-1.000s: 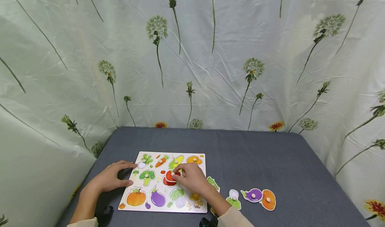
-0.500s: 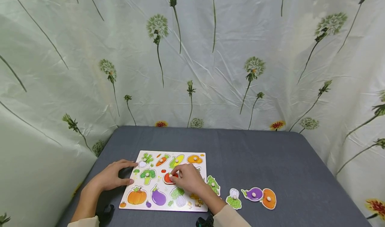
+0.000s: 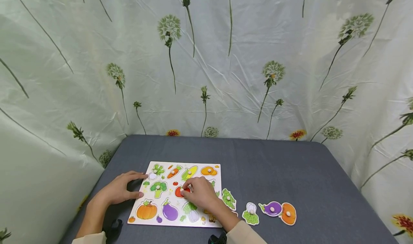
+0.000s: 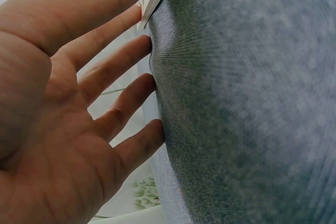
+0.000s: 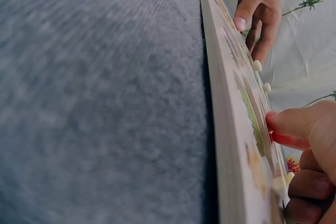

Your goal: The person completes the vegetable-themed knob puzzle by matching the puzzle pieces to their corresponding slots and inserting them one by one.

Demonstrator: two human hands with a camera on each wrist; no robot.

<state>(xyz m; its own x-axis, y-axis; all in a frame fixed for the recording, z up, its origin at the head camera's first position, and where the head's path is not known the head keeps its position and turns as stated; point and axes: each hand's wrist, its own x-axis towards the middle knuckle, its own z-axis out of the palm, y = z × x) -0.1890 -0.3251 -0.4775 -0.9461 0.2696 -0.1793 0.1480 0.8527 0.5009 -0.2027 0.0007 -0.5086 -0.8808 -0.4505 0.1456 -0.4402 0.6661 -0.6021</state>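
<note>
A white vegetable puzzle board [image 3: 161, 202] lies on the dark table. My right hand [image 3: 201, 192] pinches the knob of the red tomato piece [image 3: 178, 192], which lies over the tomato spot near the board's middle. The right wrist view has the thumb [image 5: 291, 123] and index finger low over the board's face, other fingers curled. My left hand [image 3: 117, 190] touches the board's left edge with thumb and fingertips, its fingers spread and nearly straight. In the left wrist view, the lower fingers [image 4: 139, 148] of that hand reach down to the cloth. Broccoli [image 3: 158, 189], carrot [image 3: 174, 172] and corn [image 3: 189, 173] pieces sit in the board.
Right of the board lie loose knobbed pieces: a green one [image 3: 229, 199], a bok choy [image 3: 250, 214], an eggplant [image 3: 271, 209] and a pumpkin [image 3: 288, 214]. The table [image 3: 274, 168] ends at a flower-printed curtain [image 3: 226, 93] behind and at the sides.
The tomato piece has shifted slightly down and left, from overlapping the printed tomato to lying over it, still pinched by my right hand. My left hand stays at the board's edge.
</note>
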